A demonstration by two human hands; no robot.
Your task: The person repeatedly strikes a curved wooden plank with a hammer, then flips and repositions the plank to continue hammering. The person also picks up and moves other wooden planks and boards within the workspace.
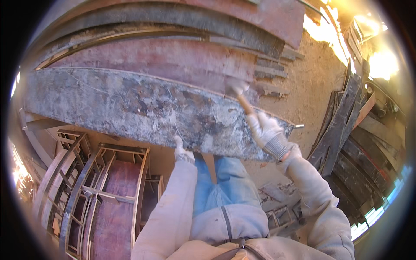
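Observation:
A long, weathered board (130, 106) with grey, flaking and stained patches lies crosswise in front of me. At its near edge my gloved left hand (183, 151) grips it, thumb on top; the other fingers are hidden below. My gloved right hand (265, 132) is closed round the wooden handle of a hammer (245, 104) above the board's right part. The hammer's pale head is smeared by motion near the far edge, so its exact shape is unclear. A short metal rod (299, 126) sticks out past the board's right end.
Reddish panels (173, 58) and a curved dark plank (195, 24) are stacked beyond the board. Curved wooden frames (141, 186) with reddish sheeting stand at the lower left. Dark planks (342, 117) are piled on the right. Sandy ground (310, 82) lies between the piles.

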